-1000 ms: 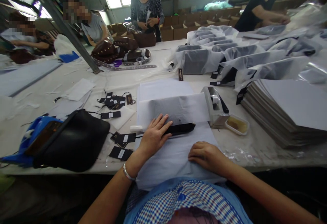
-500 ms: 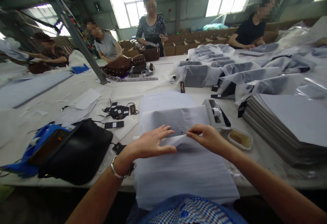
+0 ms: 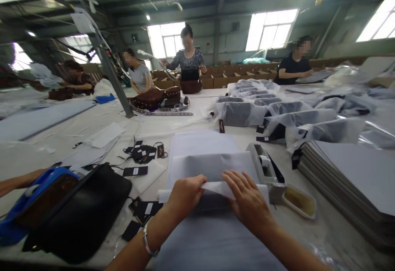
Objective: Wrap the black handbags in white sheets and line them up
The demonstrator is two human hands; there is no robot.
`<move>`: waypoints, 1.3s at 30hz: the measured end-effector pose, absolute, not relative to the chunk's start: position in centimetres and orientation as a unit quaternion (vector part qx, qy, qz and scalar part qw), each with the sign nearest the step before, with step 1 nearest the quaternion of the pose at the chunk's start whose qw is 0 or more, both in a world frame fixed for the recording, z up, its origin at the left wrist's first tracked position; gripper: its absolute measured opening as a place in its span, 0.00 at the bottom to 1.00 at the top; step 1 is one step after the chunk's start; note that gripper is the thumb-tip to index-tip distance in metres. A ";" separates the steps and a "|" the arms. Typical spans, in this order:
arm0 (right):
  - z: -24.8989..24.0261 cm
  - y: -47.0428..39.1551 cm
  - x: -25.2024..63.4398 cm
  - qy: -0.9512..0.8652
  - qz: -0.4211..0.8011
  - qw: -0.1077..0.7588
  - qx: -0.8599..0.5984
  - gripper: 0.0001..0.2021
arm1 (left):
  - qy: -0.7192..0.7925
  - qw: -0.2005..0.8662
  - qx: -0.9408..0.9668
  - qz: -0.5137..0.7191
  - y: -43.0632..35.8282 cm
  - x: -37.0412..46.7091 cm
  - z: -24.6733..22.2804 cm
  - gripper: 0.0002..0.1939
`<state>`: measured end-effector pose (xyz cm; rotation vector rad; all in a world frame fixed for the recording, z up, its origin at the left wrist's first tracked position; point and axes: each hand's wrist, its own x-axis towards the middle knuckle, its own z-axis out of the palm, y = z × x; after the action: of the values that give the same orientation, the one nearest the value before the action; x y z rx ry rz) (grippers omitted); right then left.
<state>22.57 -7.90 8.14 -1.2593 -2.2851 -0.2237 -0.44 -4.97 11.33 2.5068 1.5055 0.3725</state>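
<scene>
A sheet of thin white wrapping paper [image 3: 220, 160] lies in front of me, folded over a dark flat piece that shows through it. My left hand [image 3: 187, 192] is closed, pinching the folded edge between thumb and fingers. Beside it, my right hand [image 3: 247, 197] rests with fingers stretched and spread across the fold, its thumb low by the near edge. Under both hands is a stack of white paper [image 3: 212, 242]. A grey tape dispenser [image 3: 262, 162] stands just beyond my right hand.
A black bag [image 3: 83, 209] and blue tape dispenser [image 3: 33, 197] sit left, with another person's hand [image 3: 31, 177] there. Black tags [image 3: 143, 151] lie near. At right are a shallow dish [image 3: 299, 201], stacked boards [image 3: 348, 180] and wrapped bags [image 3: 240, 112]. Several people work across the table.
My left hand has gone from spread flat to pinching the fold. My right hand has opened from a pinch and spread over it. Another person's hand has appeared at left.
</scene>
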 end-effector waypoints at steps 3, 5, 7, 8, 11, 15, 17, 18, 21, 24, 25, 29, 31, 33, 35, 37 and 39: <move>8.2 -6.2 23.1 -0.834 -0.074 0.283 -0.468 0.29 | 0.483 0.101 0.860 0.130 -4.5 -0.7 11.6 0.12; 8.7 -5.2 23.3 -0.836 -0.062 0.283 -0.466 0.26 | 0.478 0.099 0.865 0.116 -4.1 -0.9 11.9 0.13; 9.2 -4.3 23.4 -0.839 -0.042 0.271 -0.469 0.24 | 0.484 0.091 0.865 0.094 -3.7 -1.0 12.1 0.11; 9.2 -4.0 23.5 -0.838 -0.031 0.263 -0.477 0.24 | 0.488 0.087 0.864 0.086 -3.4 -1.1 12.2 0.10; 8.7 -3.0 23.7 -0.829 -0.002 0.241 -0.504 0.23 | 0.494 0.075 0.862 0.080 -2.5 -1.1 12.0 0.08; 7.2 -1.7 24.3 -0.826 0.013 0.234 -0.512 0.20 | 0.512 0.072 0.850 0.099 -1.5 -1.0 11.5 0.04; 6.8 -1.2 24.4 -0.822 0.009 0.243 -0.515 0.15 | 0.516 0.076 0.845 0.117 -1.1 -0.9 11.4 0.04; 6.8 -1.1 24.4 -0.819 0.005 0.251 -0.516 0.12 | 0.516 0.077 0.844 0.125 -0.9 -0.9 11.4 0.05; 6.9 -0.7 24.2 -0.813 -0.007 0.272 -0.515 0.07 | 0.511 0.070 0.844 0.145 -0.2 -1.0 11.4 0.09; 7.0 -0.7 24.1 -0.811 -0.008 0.274 -0.517 0.07 | 0.503 0.022 0.847 0.170 0.3 -1.1 11.1 0.15; 7.1 -0.7 24.1 -0.809 -0.008 0.272 -0.520 0.06 | 0.494 -0.008 0.847 0.193 0.4 -1.1 10.9 0.17; 7.1 -0.7 24.1 -0.807 -0.005 0.259 -0.530 0.07 | 0.423 -0.126 0.833 0.333 -0.6 0.0 8.9 0.17; 7.1 -0.5 24.0 -0.805 -0.004 0.255 -0.536 0.07 | 0.380 -0.146 0.831 0.379 -1.3 1.0 7.1 0.13; 7.1 -0.1 23.8 -0.798 -0.006 0.249 -0.549 0.08 | 0.348 -0.173 0.835 0.389 -1.9 1.8 5.3 0.11; 7.1 0.3 23.9 -0.785 -0.024 0.245 -0.568 0.10 | 0.348 -0.191 0.850 0.346 -2.1 2.1 4.0 0.11; 7.1 0.7 24.7 -0.771 -0.068 0.262 -0.576 0.12 | 0.393 -0.149 0.869 0.261 -2.2 2.0 3.6 0.17; 7.0 0.7 26.3 -0.752 -0.122 0.299 -0.575 0.15 | 0.452 -0.058 0.870 0.188 -2.2 1.8 4.0 0.23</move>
<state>26.34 0.67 7.01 -1.5272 -1.9961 -0.3236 1.76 -2.23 3.98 2.8391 1.4742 0.6125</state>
